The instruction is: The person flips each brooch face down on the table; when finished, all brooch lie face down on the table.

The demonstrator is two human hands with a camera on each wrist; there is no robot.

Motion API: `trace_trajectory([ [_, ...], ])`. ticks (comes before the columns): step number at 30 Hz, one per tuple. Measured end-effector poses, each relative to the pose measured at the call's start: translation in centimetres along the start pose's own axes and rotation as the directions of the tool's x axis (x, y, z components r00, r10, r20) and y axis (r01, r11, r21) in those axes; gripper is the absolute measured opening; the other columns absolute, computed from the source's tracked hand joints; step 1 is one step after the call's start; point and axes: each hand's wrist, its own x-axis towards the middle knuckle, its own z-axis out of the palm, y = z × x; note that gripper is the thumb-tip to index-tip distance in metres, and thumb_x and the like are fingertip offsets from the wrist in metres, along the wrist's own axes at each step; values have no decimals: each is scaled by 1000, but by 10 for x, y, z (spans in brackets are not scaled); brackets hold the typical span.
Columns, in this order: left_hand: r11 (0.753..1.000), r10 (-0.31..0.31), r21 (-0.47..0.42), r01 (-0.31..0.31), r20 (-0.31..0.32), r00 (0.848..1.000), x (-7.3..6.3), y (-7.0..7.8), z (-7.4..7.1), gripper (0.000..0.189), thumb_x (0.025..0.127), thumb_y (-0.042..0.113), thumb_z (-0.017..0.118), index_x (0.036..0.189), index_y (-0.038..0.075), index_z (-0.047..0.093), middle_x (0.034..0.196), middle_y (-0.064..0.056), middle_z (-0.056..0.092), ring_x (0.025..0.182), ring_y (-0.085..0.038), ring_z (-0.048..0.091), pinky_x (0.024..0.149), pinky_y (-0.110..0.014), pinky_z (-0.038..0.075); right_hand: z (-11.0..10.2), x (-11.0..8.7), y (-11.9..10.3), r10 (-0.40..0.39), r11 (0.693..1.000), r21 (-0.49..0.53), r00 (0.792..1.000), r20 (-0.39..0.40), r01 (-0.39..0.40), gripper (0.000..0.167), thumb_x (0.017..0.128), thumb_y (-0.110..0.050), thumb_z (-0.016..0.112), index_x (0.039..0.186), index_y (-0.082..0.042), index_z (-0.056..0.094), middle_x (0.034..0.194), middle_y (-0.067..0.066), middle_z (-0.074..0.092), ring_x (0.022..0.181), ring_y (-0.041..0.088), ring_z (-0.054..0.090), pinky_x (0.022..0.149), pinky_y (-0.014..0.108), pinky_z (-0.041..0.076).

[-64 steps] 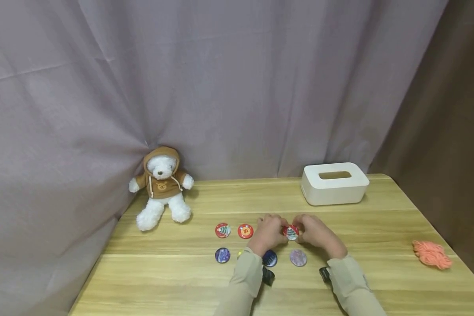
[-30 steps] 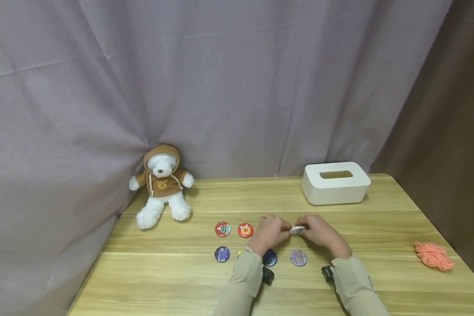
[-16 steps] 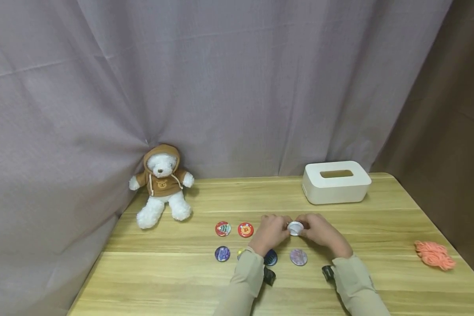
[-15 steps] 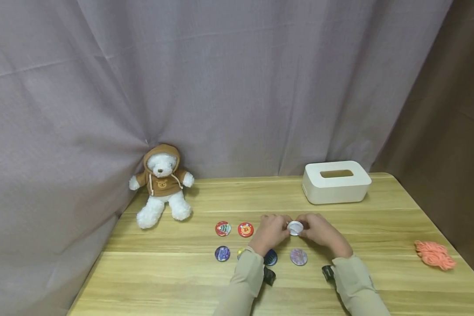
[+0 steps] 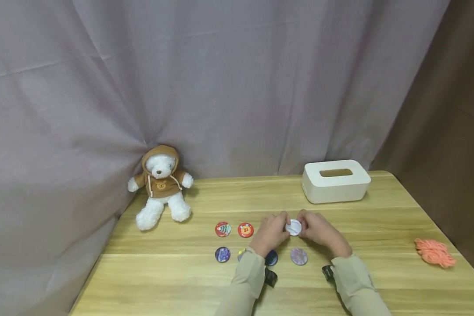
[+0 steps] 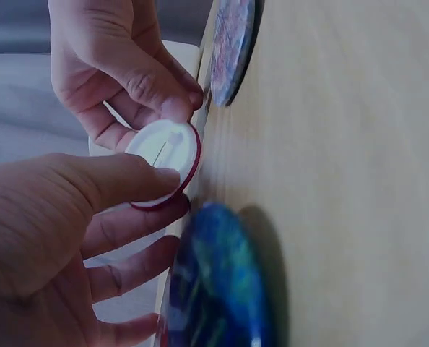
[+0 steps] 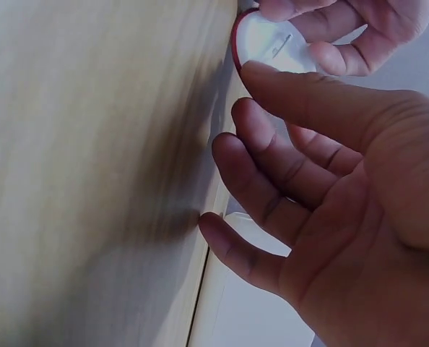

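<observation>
Between both hands is a round pin badge (image 5: 293, 228), its white back with the metal pin facing up and a red rim showing in the left wrist view. My left hand (image 5: 271, 232) pinches its left edge with thumb and finger. On the opposite edge, my right hand (image 5: 320, 232) pinches it too, its other fingers spread loosely in the right wrist view. Near the hands lie a dark blue badge (image 5: 271, 258), a pale purple badge (image 5: 299, 256) and a yellow-marked badge (image 5: 241, 253), partly hidden by the left sleeve.
Left of the hands lie a red tree badge (image 5: 223, 229), a red and gold badge (image 5: 245, 230) and a purple-blue badge (image 5: 222, 254). A teddy bear (image 5: 162, 186) sits back left. A white tissue box (image 5: 335, 182) stands back right; coral yarn (image 5: 434, 253) lies far right.
The badge has been turned over in the hands: its red tree face showed first, then its edge, now its white back. The other badges stay where they were.
</observation>
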Motion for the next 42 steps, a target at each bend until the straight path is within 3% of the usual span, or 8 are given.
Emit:
trace_trajectory([
  [8, 1000, -22, 10, 21, 14, 1000, 0, 3, 1, 21, 82, 19, 81, 93, 17, 63, 72, 13, 53, 70, -6, 50, 76, -34, 41, 1, -2, -1, -8, 1000, 3, 1000, -19, 8, 30, 75, 5, 79, 95, -3, 58, 67, -4, 52, 60, 9, 47, 58, 26, 40],
  [17, 996, -36, 79, 34, 29, 999, -3, 6, 2, 21, 80, 23, 82, 95, 15, 70, 94, 3, 62, 84, -14, 55, 75, -33, 39, 1, -4, 0, 16, 1000, 2, 1000, 7, -16, 28, 78, 4, 76, 102, 1, 62, 69, -3, 54, 61, 11, 49, 58, 28, 41],
  [24, 996, -22, 91, 17, 51, 998, -3, 6, 3, 23, 80, 24, 84, 100, 14, 76, 105, 1, 65, 91, -16, 57, 79, -34, 40, 0, -5, 3, 43, 999, -24, 999, 15, -43, 19, 79, 7, 71, 97, 1, 64, 72, -3, 56, 66, 12, 50, 64, 31, 43],
  [33, 999, -42, 29, 39, 95, 995, -1, 10, -3, 29, 80, 24, 84, 105, 13, 75, 100, 1, 64, 89, -16, 56, 76, -34, 39, -10, -8, 6, 87, 996, -24, 994, 63, -85, 22, 80, 5, 73, 100, 2, 63, 74, 0, 54, 67, 15, 49, 63, 32, 43],
  [42, 999, -36, 16, 35, 106, 994, -4, 8, -9, 28, 79, 22, 85, 102, 12, 74, 91, 3, 63, 90, -17, 58, 78, -39, 39, -11, -12, -1, 58, 995, -86, 996, 66, -52, 23, 78, 6, 72, 98, 1, 63, 72, -1, 52, 65, 14, 46, 64, 33, 42],
])
